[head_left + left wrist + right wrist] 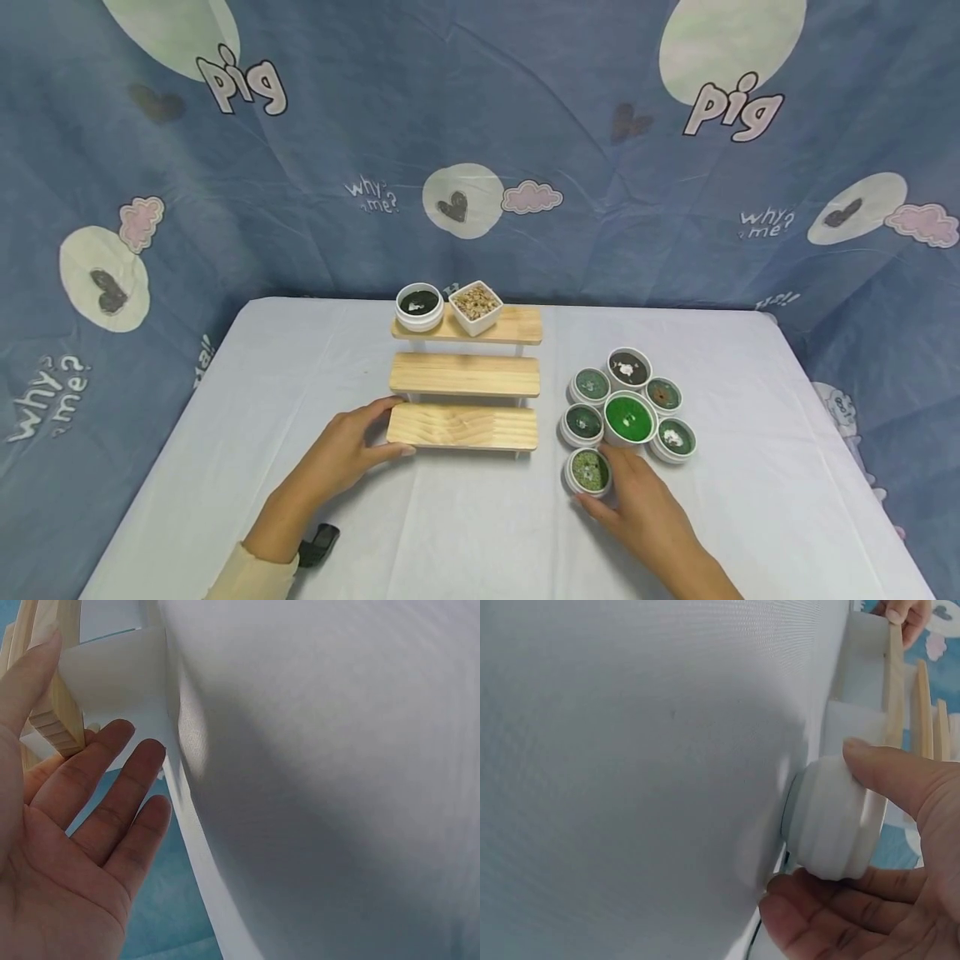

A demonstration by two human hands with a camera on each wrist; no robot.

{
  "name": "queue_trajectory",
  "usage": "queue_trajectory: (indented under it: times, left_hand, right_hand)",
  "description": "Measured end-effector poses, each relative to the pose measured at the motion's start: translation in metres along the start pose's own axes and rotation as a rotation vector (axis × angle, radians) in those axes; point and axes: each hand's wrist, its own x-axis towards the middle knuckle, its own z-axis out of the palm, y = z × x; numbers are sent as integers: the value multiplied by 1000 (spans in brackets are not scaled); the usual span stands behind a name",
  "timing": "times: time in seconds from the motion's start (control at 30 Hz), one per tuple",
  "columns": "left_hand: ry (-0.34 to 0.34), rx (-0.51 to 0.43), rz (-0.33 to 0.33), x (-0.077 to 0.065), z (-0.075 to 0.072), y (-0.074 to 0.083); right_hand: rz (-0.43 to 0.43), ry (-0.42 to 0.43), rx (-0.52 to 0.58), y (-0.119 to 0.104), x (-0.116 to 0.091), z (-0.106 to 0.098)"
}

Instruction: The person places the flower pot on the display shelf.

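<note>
My left hand (339, 454) pinches the left end of the lowest board of a three-tier wooden display stand (463, 427). In the left wrist view the thumb lies along one side of the board (58, 724) and the index finger on the other, with the remaining fingers spread loosely. On the right, my right hand (651, 510) holds a small round white jar (589, 472) of speckled green contents between thumb and fingers. The right wrist view shows that jar (832, 821) from the side, close over the white cloth.
Behind the held jar stands a cluster of several white cups and jars around a bright green cup (630, 417). The top tier bears a dark-filled round jar (420, 306) and a square white bowl (476, 308) of tan bits. A blue printed cloth (480, 125) hangs behind the table.
</note>
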Motion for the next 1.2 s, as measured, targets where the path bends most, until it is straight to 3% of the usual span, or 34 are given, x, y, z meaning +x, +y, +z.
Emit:
queue_trajectory:
  times: [0.67,0.9,1.2]
  left_hand:
    - [-14,10,-18,1,0,2]
    - [-2,-1,11,1,1,0]
    - [-5,-10,-7,0,1,0]
  right_hand:
    - [31,-65,18,-1,-5,-6]
    - [42,-85,56,0,-5,-9]
    - [83,-106,125,-3,1,-23]
